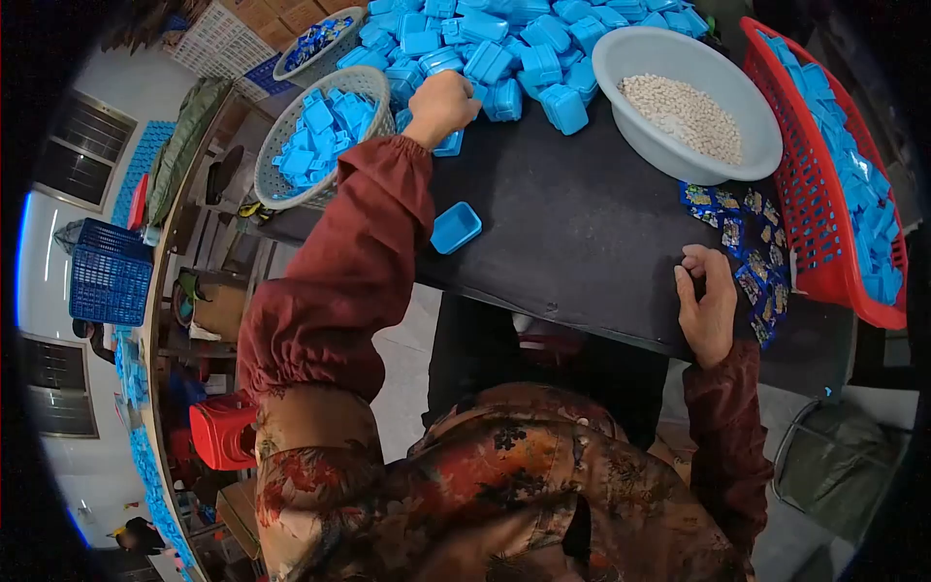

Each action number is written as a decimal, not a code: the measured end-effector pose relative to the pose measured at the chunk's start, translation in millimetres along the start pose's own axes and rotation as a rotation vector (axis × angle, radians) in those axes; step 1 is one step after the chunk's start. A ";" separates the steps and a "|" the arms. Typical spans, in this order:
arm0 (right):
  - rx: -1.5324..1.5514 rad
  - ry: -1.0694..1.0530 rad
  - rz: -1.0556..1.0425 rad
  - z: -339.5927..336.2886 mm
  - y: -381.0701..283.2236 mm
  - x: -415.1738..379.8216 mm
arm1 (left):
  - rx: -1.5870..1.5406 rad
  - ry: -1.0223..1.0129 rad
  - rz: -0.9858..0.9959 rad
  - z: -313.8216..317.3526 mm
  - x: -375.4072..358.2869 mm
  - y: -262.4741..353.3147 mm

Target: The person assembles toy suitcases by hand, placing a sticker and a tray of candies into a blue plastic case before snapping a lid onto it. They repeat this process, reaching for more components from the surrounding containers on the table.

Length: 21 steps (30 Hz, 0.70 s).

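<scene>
My left hand curled at the heap of blue plastic boxes, hold I cannot tell, lone blue box between it and the table's near edge, farther from my right hand, slack, unloaded, beside foil sachets.

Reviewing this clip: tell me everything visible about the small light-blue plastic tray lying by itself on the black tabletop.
The small light-blue plastic tray is rectangular, with rounded corners, low walls and a smooth look. It lies open side up, with nothing visible inside, turned at a slant on the black tabletop near its front edge. Neither hand touches it; the dark-red left sleeve passes close beside it, though whether they touch cannot be told.
</scene>
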State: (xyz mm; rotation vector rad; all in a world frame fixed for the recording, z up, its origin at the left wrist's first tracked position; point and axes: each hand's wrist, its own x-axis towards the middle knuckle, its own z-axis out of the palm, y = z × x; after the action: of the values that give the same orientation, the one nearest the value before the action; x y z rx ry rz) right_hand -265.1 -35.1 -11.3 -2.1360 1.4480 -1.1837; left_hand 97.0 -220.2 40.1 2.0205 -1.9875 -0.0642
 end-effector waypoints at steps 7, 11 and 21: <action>0.020 0.006 0.003 -2.3 -2.2 0.0 | -0.690 -0.127 -0.029 -33.2 -24.2 11.0; 0.016 0.078 -0.033 -12.5 -11.2 21.8 | -1.613 -0.583 -0.031 -64.0 -59.1 25.7; -0.531 -0.078 -0.345 -26.1 29.7 106.7 | -1.559 -0.705 0.146 -56.1 -79.6 67.1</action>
State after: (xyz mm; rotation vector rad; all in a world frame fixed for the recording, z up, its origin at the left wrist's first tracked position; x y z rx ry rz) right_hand -287.5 -136.6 35.0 -2.8476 1.5285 -0.8632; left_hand 42.5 -131.2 95.7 0.7792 -1.3604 -1.7951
